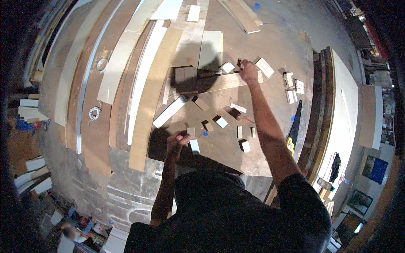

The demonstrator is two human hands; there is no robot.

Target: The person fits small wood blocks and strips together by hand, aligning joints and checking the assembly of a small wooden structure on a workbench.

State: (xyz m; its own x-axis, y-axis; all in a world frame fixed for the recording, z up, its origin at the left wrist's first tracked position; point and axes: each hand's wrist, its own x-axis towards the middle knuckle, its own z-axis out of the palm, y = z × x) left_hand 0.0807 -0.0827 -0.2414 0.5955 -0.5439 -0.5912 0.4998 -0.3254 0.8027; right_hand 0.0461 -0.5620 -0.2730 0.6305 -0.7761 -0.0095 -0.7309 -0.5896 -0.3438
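Note:
My left hand is closed, its fingertips pinching a small wooden block low over the work table. Just beside it lies a white-faced block. My right arm reaches far forward, and my right hand is closed at the right part of a long pale wooden board. A small dark-sided piece shows at its fingertips, too small to name. Near that hand are a white-topped block and a larger pale block. Several small wood offcuts, one a two-tone block, lie between my arms.
Long boards and strips cover the table's left side, with a tape roll on them. A handsaw with a yellow and black handle lies right of my right forearm. Stacked panels stand beyond the table's right edge.

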